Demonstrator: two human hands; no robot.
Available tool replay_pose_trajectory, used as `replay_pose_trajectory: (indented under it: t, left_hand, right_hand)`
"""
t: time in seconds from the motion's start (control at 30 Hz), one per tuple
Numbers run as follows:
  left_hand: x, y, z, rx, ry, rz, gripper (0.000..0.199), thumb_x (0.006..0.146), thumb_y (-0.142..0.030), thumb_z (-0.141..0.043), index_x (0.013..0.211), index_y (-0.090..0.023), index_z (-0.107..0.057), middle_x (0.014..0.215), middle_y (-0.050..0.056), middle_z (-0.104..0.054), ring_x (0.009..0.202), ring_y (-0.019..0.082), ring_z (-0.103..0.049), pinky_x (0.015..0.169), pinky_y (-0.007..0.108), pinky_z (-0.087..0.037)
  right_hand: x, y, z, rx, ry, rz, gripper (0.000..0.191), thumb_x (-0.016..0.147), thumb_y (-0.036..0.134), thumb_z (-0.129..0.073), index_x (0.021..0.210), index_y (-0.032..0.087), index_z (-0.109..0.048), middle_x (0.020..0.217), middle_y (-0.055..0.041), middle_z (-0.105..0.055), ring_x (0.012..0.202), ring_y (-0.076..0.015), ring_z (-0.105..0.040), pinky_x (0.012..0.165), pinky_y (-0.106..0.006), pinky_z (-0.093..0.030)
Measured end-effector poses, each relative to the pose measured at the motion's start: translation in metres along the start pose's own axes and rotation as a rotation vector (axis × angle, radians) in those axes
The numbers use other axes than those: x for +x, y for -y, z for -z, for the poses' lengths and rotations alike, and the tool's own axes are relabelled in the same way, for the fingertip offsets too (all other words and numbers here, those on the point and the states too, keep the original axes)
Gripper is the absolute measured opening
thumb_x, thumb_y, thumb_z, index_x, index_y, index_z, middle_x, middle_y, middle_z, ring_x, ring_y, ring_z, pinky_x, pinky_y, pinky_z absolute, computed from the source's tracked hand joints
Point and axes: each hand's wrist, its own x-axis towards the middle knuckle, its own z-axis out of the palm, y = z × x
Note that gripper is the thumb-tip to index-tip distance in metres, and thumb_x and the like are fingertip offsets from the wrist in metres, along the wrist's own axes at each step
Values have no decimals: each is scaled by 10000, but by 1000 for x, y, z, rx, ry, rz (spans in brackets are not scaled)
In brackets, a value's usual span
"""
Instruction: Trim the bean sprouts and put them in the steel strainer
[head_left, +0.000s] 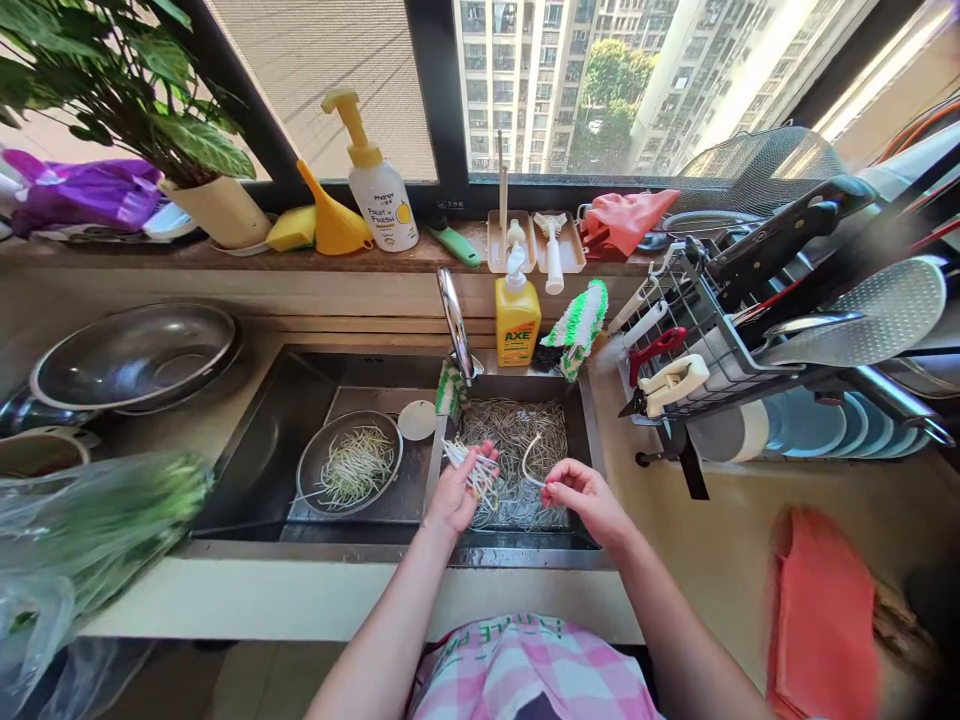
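Note:
My left hand [456, 492] is closed around a small bunch of bean sprouts [480, 475], pale stems sticking out past the fingers. Pinched between the thumb and fingertips of my right hand [581, 495] is a single curved bean sprout [527, 462]. Both hands are over the right basin of the sink [585, 440], where a mass of thin brownish strands [525, 430] lies across the bottom. In the left basin a round metal strainer [301, 470] holds a heap of white bean sprouts [358, 465].
The faucet [454, 315] rises behind the basins, beside a yellow AXE bottle [517, 325]. A dish rack [720, 340] with knives, utensils and plates stands right. Left are a dark pan [135, 350] and bagged greens [127, 510]. A red cloth [821, 620] lies at lower right.

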Motion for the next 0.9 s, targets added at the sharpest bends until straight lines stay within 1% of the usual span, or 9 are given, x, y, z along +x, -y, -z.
replay_pose_trajectory:
  t: [0.1, 0.2, 0.4, 0.5, 0.6, 0.67, 0.77, 0.83, 0.9]
  left_hand:
    - [-7, 13, -3, 93, 90, 86, 174, 722, -219, -595, 878, -150, -562, 999, 90, -627, 917, 220, -590, 803, 402, -469]
    - [-12, 20, -9, 134, 130, 106, 229, 712, -255, -605, 908, -146, -557, 976, 97, -635, 876, 214, -603, 791, 395, -474]
    - [-10, 19, -14, 137, 45, 19, 183, 652, -193, -662, 789, -142, -551, 913, 82, -656, 862, 218, -612, 787, 368, -472]
    - [-9, 22, -17, 112, 15, -16, 186, 643, -182, -669, 782, -139, -553, 898, 83, -662, 861, 212, -615, 813, 358, -457]
    - [-9, 26, -20, 102, 12, -36, 163, 655, -176, -658, 778, -133, -560, 895, 82, -663, 881, 206, -610, 852, 357, -434]
    - [-9, 25, -21, 70, 33, -25, 130, 680, -171, -636, 782, -130, -567, 908, 84, -661, 916, 210, -597, 871, 366, -423]
    - [-7, 18, -19, -53, 78, 22, 60, 741, -181, -569, 780, -136, -579, 950, 79, -651, 975, 223, -569, 880, 402, -416]
    - [-6, 10, -18, -156, 102, 44, 104, 789, -202, -504, 763, -145, -587, 982, 70, -641, 1011, 229, -548, 886, 428, -408]
    - [-6, 3, -17, -236, 114, 52, 189, 825, -222, -438, 748, -151, -595, 1004, 64, -633, 1040, 225, -529, 901, 440, -396]
  right_hand:
    - [17, -7, -11, 30, -56, 19, 190, 645, 313, -643, 712, 182, -523, 647, 12, -588, 588, -119, -555, 584, -255, -445]
    - [31, -21, -20, -93, -72, 38, 189, 629, 317, -645, 688, 182, -527, 634, 11, -589, 571, -125, -553, 566, -257, -450]
    - [34, -33, -21, -431, -194, 111, 115, 673, 295, -571, 679, 187, -530, 557, 28, -559, 511, -108, -505, 481, -207, -384]
    - [35, -37, -20, -527, -229, 112, 83, 684, 257, -521, 647, 184, -533, 530, 33, -536, 487, -99, -475, 460, -195, -347]
    - [38, -41, -25, -584, -328, 142, 43, 640, 203, -509, 605, 182, -520, 495, 48, -490, 450, -84, -420, 434, -187, -301]
    - [38, -40, -29, -545, -380, 152, 45, 622, 191, -502, 579, 183, -497, 467, 56, -455, 428, -79, -389, 421, -188, -286]
    - [37, -31, -32, -249, -364, 108, 63, 648, 228, -495, 611, 188, -465, 479, 49, -479, 435, -89, -426, 440, -199, -348]
    - [33, -25, -31, -18, -332, 80, 105, 666, 275, -520, 655, 191, -458, 531, 35, -524, 475, -101, -478, 487, -222, -408]
    - [28, -21, -28, 97, -297, 72, 148, 661, 304, -568, 698, 192, -476, 579, 28, -546, 522, -108, -509, 531, -236, -437]
